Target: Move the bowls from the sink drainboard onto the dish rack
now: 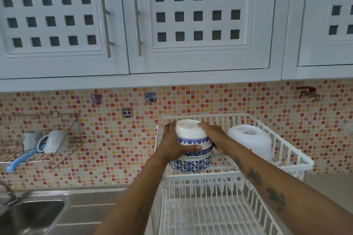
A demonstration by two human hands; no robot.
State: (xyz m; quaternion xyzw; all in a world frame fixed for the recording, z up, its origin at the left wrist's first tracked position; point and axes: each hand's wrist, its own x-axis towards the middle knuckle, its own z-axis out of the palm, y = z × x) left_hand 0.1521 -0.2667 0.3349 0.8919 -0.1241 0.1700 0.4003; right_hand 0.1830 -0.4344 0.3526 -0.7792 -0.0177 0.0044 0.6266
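Both hands are wrapped around a stack of blue-patterned bowls [193,149], held upside down over the upper tier of the white dish rack [292,155]. The left hand [174,142] presses against the stack's left side, fingers curled over the white base of the topmost bowl and thumb laid across the blue floral band at the front. The right hand [214,135] clamps the opposite side, its fingers reaching over the top edge of the base and its palm against the right wall of the stack. The lowest bowl's rim sits at or just above the rack's wires; whether it touches cannot be told. Just right of the right hand, a plain white bowl [250,142] rests inverted and tilted on the same tier. Below the forearms lies the rack's lower tier; to the left of the left hand, the steel sink [32,213].
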